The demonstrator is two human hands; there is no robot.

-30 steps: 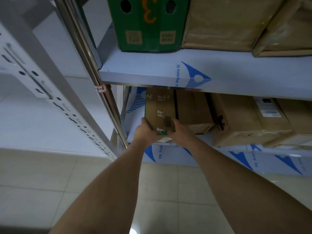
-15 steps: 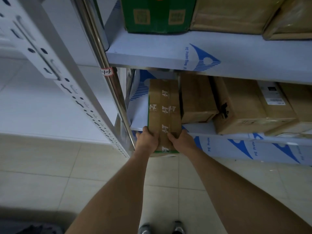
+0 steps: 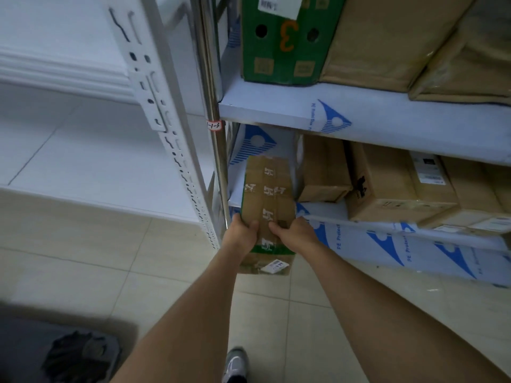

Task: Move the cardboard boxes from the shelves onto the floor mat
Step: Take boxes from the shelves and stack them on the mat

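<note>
**At the lower shelf's edge: a taped box held in both hands**

Against the left end of the lower shelf (image 3: pixel 326 210), a narrow cardboard box (image 3: pixel 266 200) sealed with printed tape juts out past the shelf front, its near end hanging over the tiled floor (image 3: pixel 171 272). Its far end is over the shelf board; whether it rests there cannot be told. A green band and a white label show on its near face. The left hand (image 3: pixel 243 234) grips the box's left near corner, thumb curled over the top. The right hand (image 3: pixel 294 233) grips the right side, its thumb laid across the taped top and its fingers tucked out of sight underneath.

Just beside it on the same shelf sits a small brown box (image 3: pixel 323 172), then a larger brown box (image 3: pixel 387 186) with a white label on top, then more cartons toward the right edge. On the upper shelf (image 3: pixel 387 117) stands a green box (image 3: pixel 284 40) marked with an orange 3, touching a big brown carton (image 3: pixel 387 40). A metal upright (image 3: pixel 213 106) carries a small handwritten tag (image 3: pixel 214 125). Low in the view are a grey shoe (image 3: pixel 235 364) and, at the bottom left, a dark mat (image 3: pixel 25 352) with a blurred black thing on it.
</note>
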